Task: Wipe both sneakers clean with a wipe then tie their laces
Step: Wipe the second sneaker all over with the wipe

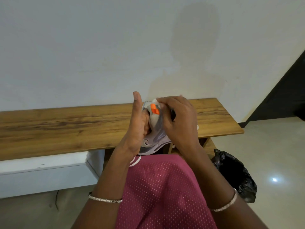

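A pale lilac and grey sneaker [154, 129] with an orange heel tab is held up over the front edge of the wooden bench [66, 128]. My left hand [137, 128] grips its left side, fingers curled in against the shoe and thumb pointing up. My right hand [177, 119] holds a white wipe [156, 101] against the top of the shoe, and the wipe shows only at my fingertips. A loose pale lace [135, 161] hangs below the shoe over my lap. A second sneaker is not visible.
A white wall stands right behind the bench. A black plastic bag [234, 174] lies on the tiled floor at my right. A white box-like unit [42, 172] sits under the bench at left. My lap in pink cloth fills the lower middle.
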A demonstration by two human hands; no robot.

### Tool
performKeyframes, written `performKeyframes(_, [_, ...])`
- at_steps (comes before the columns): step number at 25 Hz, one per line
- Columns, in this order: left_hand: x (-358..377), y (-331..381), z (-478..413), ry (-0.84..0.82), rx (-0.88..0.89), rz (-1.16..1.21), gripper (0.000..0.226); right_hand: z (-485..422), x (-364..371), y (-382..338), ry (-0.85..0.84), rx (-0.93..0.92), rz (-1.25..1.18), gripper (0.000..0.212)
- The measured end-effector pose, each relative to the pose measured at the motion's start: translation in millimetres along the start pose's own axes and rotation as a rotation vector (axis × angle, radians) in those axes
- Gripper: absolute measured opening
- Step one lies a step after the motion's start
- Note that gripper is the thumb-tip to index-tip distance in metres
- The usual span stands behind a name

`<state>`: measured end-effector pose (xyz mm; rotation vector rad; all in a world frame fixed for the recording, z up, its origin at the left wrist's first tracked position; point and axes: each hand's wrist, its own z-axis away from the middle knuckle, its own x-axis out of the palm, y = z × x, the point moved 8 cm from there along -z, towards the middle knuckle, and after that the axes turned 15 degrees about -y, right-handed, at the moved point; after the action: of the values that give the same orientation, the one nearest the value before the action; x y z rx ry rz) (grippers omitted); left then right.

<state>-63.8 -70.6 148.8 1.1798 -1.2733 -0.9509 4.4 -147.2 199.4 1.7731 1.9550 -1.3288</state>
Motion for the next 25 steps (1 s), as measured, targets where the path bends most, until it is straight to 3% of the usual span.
performKeyframes(8, [-7, 2, 10, 0.078, -0.015, 0.079, 0.128, 69, 22, -36, 0.096, -0.18, 0.066, 0.023])
performKeyframes(17, [2, 7, 18, 0.149, -0.01, 0.13, 0.097, 34, 9, -43, 0.176, -0.202, 0.078, 0.049])
performKeyframes(22, [-6, -3, 16, 0.091, -0.065, 0.218, 0.124, 77, 33, -41, 0.155, -0.189, 0.18, 0.046])
performKeyframes(25, [-3, -2, 16, 0.066, -0.071, 0.218, 0.128, 76, 29, -36, 0.196, -0.188, 0.167, 0.039])
